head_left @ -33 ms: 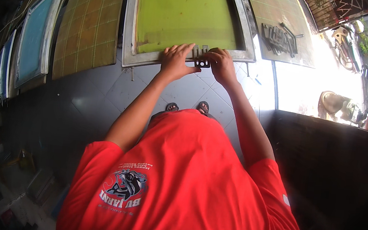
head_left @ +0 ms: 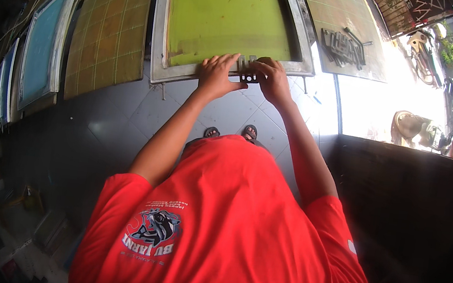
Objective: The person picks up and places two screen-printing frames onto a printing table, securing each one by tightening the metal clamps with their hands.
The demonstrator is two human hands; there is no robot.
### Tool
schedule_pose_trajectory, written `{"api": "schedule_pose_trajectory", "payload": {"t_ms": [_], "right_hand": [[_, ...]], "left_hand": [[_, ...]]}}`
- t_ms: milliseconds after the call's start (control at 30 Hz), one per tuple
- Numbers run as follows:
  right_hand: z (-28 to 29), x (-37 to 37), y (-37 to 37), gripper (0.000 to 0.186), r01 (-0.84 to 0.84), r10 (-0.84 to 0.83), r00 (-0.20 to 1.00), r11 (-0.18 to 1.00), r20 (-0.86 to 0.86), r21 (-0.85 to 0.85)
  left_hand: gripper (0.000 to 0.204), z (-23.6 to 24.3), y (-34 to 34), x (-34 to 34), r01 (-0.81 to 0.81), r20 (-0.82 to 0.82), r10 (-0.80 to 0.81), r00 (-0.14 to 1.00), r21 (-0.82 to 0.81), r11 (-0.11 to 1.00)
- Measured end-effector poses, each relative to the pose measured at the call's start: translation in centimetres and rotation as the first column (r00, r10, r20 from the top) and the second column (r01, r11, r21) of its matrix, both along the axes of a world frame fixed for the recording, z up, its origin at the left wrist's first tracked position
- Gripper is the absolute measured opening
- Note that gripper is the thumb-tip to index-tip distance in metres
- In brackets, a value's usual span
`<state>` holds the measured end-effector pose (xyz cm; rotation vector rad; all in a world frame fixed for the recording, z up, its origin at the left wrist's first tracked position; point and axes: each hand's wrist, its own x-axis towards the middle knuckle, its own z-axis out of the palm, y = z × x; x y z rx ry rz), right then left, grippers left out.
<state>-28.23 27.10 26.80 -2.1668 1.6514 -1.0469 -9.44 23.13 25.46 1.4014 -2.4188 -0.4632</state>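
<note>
A large screen-printing frame (head_left: 184,71) with a yellow-green mesh (head_left: 224,19) lies ahead of me. On its near rail rests my left hand (head_left: 216,76), fingers laid over the rail and thumb stretched out to the right. Beside that thumb a dark slotted metal bracket (head_left: 249,78) sits at the rail's edge, its prongs pointing over the frame. My right hand (head_left: 272,79) has its fingers curled in a pinch at the bracket's right side. Its fingertips are partly hidden.
To the right, several similar metal brackets (head_left: 342,47) are heaped on a brownish board (head_left: 333,7). Left of the frame stand a gridded brown board (head_left: 110,31) and a blue-meshed frame (head_left: 46,43). Grey floor tiles (head_left: 180,107) lie below; a dark panel (head_left: 401,191) is at right.
</note>
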Motion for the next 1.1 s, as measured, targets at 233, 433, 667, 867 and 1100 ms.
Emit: {"api": "schedule_pose_trajectory", "payload": {"t_ms": [233, 433, 667, 867, 1100], "right_hand": [[-1.1, 2.7, 0.4, 0.017, 0.164, -0.167, 0.982, 0.986, -0.091, -0.038], [-1.6, 2.9, 0.4, 0.014, 0.199, -0.198, 0.979, 0.98, 0.039, -0.026], [-1.9, 2.2, -0.2, 0.021, 0.142, -0.142, 0.99, 0.99, -0.008, -0.004], [-1.8, 2.5, 0.1, 0.027, 0.199, -0.199, 0.98, 0.98, 0.008, 0.005], [-1.2, 1.7, 1.1, 0.028, 0.296, -0.292, 0.94, 0.955, 0.174, 0.006]], "left_hand": [[0.091, -0.3, 0.0, 0.0, 0.003, -0.013, -0.003, 1.0, -0.005, 1.0], [0.089, -0.3, 0.1, 0.0, -0.008, 0.001, 0.008, 1.0, -0.06, 0.998], [0.09, -0.5, -0.5, -0.4, -0.005, -0.023, 0.003, 1.0, -0.087, 0.996], [0.087, -0.7, -0.5, -0.4, -0.001, -0.012, 0.0, 1.0, -0.076, 0.997], [0.089, -0.4, -0.5, -0.3, -0.001, -0.005, 0.001, 1.0, -0.076, 0.997]]}}
